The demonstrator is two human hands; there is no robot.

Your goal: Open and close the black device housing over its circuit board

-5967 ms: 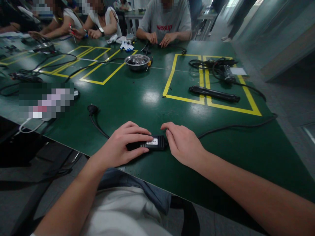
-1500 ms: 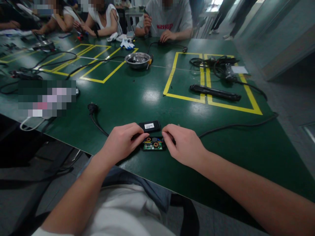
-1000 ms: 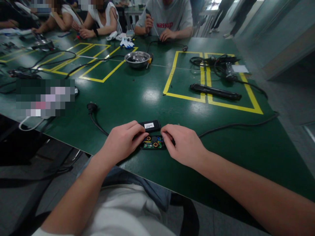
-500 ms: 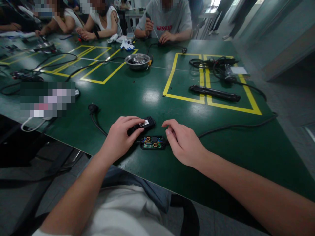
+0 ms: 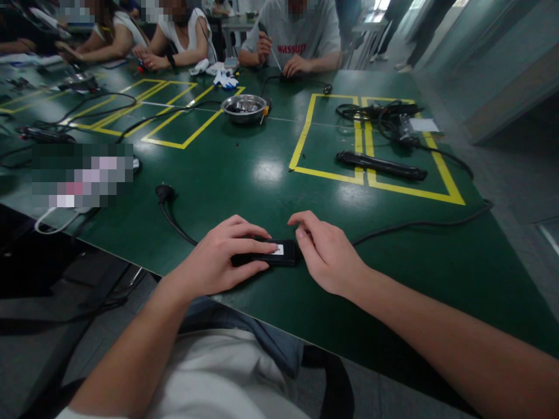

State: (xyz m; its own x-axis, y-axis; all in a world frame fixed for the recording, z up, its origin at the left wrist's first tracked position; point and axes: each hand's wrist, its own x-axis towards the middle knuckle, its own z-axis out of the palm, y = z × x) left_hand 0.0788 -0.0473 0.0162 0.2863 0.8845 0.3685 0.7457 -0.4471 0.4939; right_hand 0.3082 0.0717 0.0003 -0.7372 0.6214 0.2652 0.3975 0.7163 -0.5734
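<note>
A black plastic cover (image 5: 286,254) with a white label lies over the small housing that holds a circuit board; the board is now hidden. My left hand (image 5: 227,253) grips this cover, thumb along its near edge, one finger on the label and another by the far edge. Close to the cover's right end is my right hand (image 5: 327,250), fingers loosely bent, with nothing visible between thumb and forefinger. A black cable (image 5: 419,223) comes out from behind the right hand. On the left, another length of cord ends in a black plug (image 5: 165,193).
A steel bowl (image 5: 244,109) with small parts stands farther back. Yellow tape frames mark the green table (image 5: 244,174); on the right ones lie a black wrapped bundle (image 5: 381,165) and coiled cables (image 5: 395,119). White-blue gloves (image 5: 226,80) lie near co-workers seated across.
My left hand has brought the black cover nearer and to the right, onto the housing, covering the circuit board. My right hand has barely moved.
</note>
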